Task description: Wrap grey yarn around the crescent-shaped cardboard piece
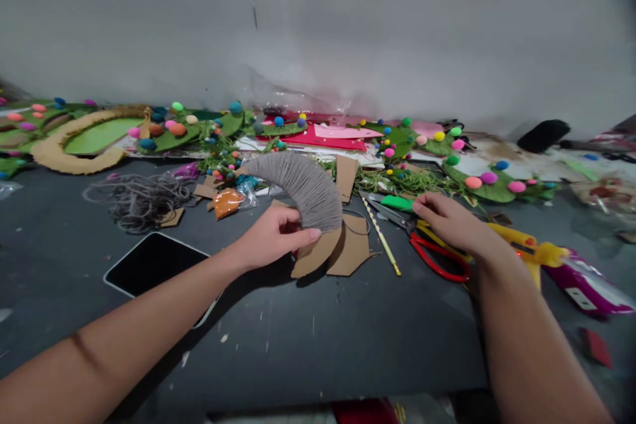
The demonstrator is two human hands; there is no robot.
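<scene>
My left hand [278, 235] grips a crescent-shaped piece of cardboard by its inner edge. Grey yarn [313, 189] is wound closely over most of this crescent, while its lower end [315, 255] shows bare brown cardboard. A thin strand of yarn loops out beside it. Over on the right, my right hand [447, 218] has its fingers closed at the end of a bright green tool [397, 203], whose kind I cannot make out. Just under that hand lie scissors [437, 262] with red handles, partly covered by it. A patterned pencil [382, 238] rests between the crescent and the scissors.
Tangled grey yarn [142, 202] and a tablet-like device [154, 264] lie left. Cardboard scraps [352, 248] sit behind the crescent. At right are a yellow glue gun [539, 253] and a purple packet [589, 285]. Green leaves with pompoms and a tan ring [74, 159] line the wall.
</scene>
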